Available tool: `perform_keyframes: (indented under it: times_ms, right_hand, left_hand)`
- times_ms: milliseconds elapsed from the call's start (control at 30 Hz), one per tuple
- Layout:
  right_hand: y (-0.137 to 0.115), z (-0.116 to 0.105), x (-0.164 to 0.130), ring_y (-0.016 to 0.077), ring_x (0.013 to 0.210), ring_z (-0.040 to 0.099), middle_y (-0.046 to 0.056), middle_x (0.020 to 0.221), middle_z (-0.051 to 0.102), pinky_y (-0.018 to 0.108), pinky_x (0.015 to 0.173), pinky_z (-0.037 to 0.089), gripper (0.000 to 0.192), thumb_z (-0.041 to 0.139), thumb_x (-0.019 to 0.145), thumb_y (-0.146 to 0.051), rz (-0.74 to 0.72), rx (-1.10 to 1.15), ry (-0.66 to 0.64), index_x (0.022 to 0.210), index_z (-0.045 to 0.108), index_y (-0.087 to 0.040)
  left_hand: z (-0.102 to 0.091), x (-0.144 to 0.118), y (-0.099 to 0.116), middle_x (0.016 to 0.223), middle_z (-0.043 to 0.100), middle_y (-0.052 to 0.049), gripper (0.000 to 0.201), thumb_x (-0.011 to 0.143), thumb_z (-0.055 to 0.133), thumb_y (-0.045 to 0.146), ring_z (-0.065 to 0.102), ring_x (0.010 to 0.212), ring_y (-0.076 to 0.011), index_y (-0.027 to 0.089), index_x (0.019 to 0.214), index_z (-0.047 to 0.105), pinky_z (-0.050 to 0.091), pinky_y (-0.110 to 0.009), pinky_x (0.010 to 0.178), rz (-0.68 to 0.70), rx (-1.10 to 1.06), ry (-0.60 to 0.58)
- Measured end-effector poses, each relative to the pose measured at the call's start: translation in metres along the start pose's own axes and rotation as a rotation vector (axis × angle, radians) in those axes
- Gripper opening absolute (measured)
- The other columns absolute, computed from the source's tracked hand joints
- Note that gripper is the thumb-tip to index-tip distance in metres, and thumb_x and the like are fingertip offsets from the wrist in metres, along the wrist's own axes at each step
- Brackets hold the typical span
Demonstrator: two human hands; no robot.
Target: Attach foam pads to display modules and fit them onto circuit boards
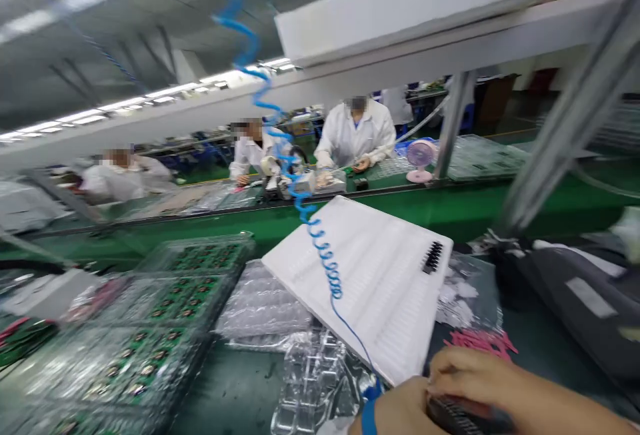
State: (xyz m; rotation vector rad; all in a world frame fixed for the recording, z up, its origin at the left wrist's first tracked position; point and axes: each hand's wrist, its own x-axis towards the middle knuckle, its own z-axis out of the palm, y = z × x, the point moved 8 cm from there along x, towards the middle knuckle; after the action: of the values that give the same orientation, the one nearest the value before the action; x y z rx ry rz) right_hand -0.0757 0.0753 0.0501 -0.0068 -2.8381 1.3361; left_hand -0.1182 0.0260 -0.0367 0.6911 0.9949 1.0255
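My left hand (403,411) is low in the view, a blue wrist strap (369,416) round its wrist, tied to a coiled blue cord (327,262). My right hand (467,374) reaches in from the right and meets it. Both hands are closed on a dark object (463,415) with faint light markings; blur and the fingers hide what kind it is. Just beyond lies a white foam tray (360,275) with a row of small black parts (433,257) near its right corner. Pink strips (483,342) lie just past my right hand.
Clear plastic trays with green circuit boards (150,355) fill the left side. Empty clear blister trays (310,375) lie in the middle. A bag of white pieces (460,298) and a dark grey cloth item (575,295) are at right. People in white work opposite, near a pink fan (421,158).
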Motion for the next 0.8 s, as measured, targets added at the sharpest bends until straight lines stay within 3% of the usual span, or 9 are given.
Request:
perform_keyframes:
  times_ms: [133,233,300,400,500,600,700,800]
  right_hand:
    - [0.003,0.004,-0.004,0.0171,0.079,0.048,0.002,0.088,0.051,0.026,0.067,0.04,0.029,0.067,0.066,-0.035,0.018,-0.063,-0.058,0.092,0.062,-0.022]
    - [0.01,0.008,-0.01,0.0164,0.076,0.041,0.001,0.084,0.045,0.029,0.071,0.036,0.038,0.072,0.055,-0.04,-0.059,-0.145,-0.016,0.086,0.059,-0.02]
    - [0.011,0.002,-0.019,0.016,0.077,0.04,-0.001,0.083,0.044,0.031,0.076,0.034,0.037,0.07,0.055,-0.039,-0.073,-0.201,0.032,0.083,0.056,-0.02]
    - [0.023,-0.027,-0.038,0.0167,0.082,0.041,-0.001,0.083,0.046,0.032,0.081,0.032,0.034,0.069,0.056,-0.033,0.061,-0.345,0.15,0.084,0.053,-0.021]
    - [0.062,-0.067,-0.06,0.0184,0.088,0.044,0.001,0.089,0.049,0.032,0.084,0.032,0.029,0.067,0.063,-0.03,0.37,-0.673,0.267,0.087,0.054,-0.021]
    - [0.113,-0.091,-0.076,0.0239,0.092,0.046,0.007,0.092,0.053,0.041,0.091,0.029,0.027,0.068,0.066,-0.027,0.622,-0.952,0.3,0.089,0.057,-0.017]
    - [0.157,-0.092,-0.077,0.0278,0.092,0.047,0.011,0.092,0.055,0.046,0.089,0.03,0.026,0.07,0.064,-0.024,0.707,-1.049,0.25,0.085,0.059,-0.013]
    - [0.181,-0.087,-0.076,0.0237,0.092,0.05,0.006,0.094,0.056,0.042,0.084,0.036,0.026,0.067,0.072,-0.034,0.739,-1.106,0.17,0.087,0.059,-0.014]
  left_hand:
    - [0.02,0.009,-0.004,0.081,0.068,-0.002,0.051,0.044,0.082,0.035,0.06,0.097,-0.0316,0.018,0.091,0.069,0.041,-0.047,0.091,-0.024,-0.086,-0.147]
    - [0.034,0.021,-0.005,0.091,0.067,-0.002,0.053,0.044,0.083,0.034,0.055,0.105,-0.0311,0.021,0.093,0.068,0.04,-0.043,0.093,-0.022,-0.13,-0.227]
    - [0.039,0.022,-0.002,0.099,0.065,-0.004,0.068,0.043,0.084,0.031,0.055,0.106,-0.0306,0.021,0.107,0.062,0.039,-0.042,0.093,-0.011,-0.172,-0.253]
    - [0.027,0.016,0.01,0.099,0.066,-0.008,0.081,0.052,0.082,0.03,0.06,0.097,-0.0262,0.022,0.124,0.047,0.041,-0.041,0.09,-0.004,-0.257,-0.098]
    - [-0.001,0.005,0.023,0.096,0.068,-0.01,0.06,0.066,0.073,0.037,0.062,0.092,-0.0234,0.021,0.119,0.049,0.041,-0.04,0.091,-0.023,-0.293,0.194]
    - [-0.02,-0.002,0.034,0.086,0.069,-0.007,0.039,0.071,0.067,0.039,0.061,0.086,-0.0205,0.02,0.105,0.058,0.043,-0.038,0.09,0.013,-0.353,0.364]
    - [-0.026,-0.002,0.032,0.078,0.068,-0.005,0.024,0.073,0.066,0.035,0.06,0.082,-0.0186,0.019,0.09,0.063,0.043,-0.036,0.088,0.026,-0.384,0.416]
    - [-0.022,0.0,0.024,0.074,0.066,-0.004,0.018,0.074,0.064,0.035,0.059,0.078,-0.0179,0.018,0.082,0.065,0.045,-0.035,0.083,-0.016,-0.363,0.386]
